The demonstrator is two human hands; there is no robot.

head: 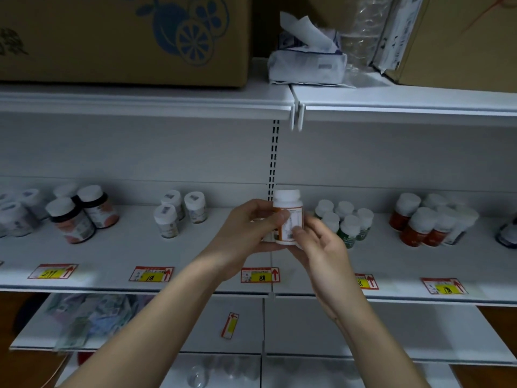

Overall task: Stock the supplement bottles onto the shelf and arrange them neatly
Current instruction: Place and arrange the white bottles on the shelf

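A white supplement bottle with an orange-edged label and a white cap is upright just above the middle of the white shelf. My left hand grips its left side, thumb across the label. My right hand holds its lower right side from below, thumb on the label. On the shelf stand groups of bottles: dark ones with white caps at the left, three small white ones, green ones right of my hands, and red-orange ones further right.
Price tags line the shelf's front edge. The upper shelf carries a cardboard box, a tissue pack and another box. Lower shelves hold packets and a loose tag.
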